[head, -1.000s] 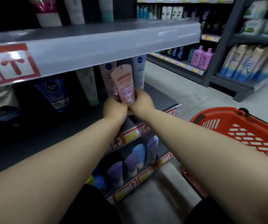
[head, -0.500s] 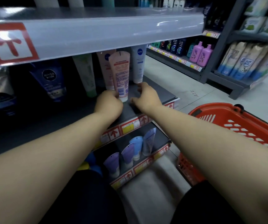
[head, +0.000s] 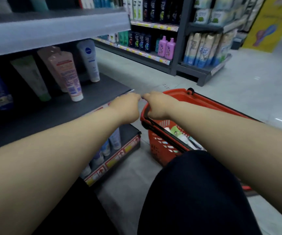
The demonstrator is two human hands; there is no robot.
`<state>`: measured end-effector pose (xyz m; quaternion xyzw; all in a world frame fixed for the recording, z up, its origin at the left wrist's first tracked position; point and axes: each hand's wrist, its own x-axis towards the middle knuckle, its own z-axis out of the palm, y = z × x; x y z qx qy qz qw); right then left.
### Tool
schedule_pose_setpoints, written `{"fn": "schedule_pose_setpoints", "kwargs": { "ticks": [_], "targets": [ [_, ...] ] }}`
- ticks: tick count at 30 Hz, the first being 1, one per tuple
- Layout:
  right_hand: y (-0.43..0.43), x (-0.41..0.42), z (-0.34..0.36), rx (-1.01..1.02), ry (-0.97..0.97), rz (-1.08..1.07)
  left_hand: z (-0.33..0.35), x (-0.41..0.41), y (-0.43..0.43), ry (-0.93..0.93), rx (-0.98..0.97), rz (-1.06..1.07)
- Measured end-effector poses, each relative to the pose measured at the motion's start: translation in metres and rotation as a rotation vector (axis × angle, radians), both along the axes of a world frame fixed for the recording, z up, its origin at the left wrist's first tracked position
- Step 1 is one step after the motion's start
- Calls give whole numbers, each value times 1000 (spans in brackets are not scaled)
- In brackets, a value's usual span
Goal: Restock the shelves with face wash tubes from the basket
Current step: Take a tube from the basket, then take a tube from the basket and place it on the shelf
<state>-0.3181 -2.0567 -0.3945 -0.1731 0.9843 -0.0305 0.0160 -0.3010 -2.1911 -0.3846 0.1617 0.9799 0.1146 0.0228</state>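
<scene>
Standing cap-down left of centre, a pink face wash tube (head: 67,77) is placed on the shelf (head: 92,99). Mid-frame, by the near rim of the red basket (head: 204,102), the left hand (head: 126,107) is relaxed and empty. The right hand (head: 157,106) hides its fingers, so I cannot tell its hold. More tubes (head: 176,133) lie in the basket, so restocking probably isn't finished.

Face wash tubes (head: 176,133) lie in the basket (head: 155,150). Left of the basket, a shelf (head: 94,95) carries standing tubes (head: 67,73). At the basket's left rim are the left hand (head: 128,107) and right hand (head: 157,106), side by side. Behind the basket stand further racks (head: 153,55).
</scene>
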Motion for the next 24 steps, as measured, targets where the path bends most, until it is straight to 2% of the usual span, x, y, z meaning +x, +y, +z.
{"fn": "schedule_pose_setpoints", "kwargs": {
  "ticks": [9,16,20,22,24],
  "targets": [
    [115,-2,-72,67,-189,-184,-83,-51,130,-103,-291,-255],
    [193,2,-145,52,-342,-366,-148,-62,219,-294,-382,-430],
    [219,0,-180,-47,-376,-661,-181,-59,257,-507,-287,-471],
    [226,1,-201,-109,-412,-856,-196,-56,270,-592,-325,-505],
    [230,3,-226,-88,-535,-922,-210,-60,275,-646,-411,-545]
  ]
}}
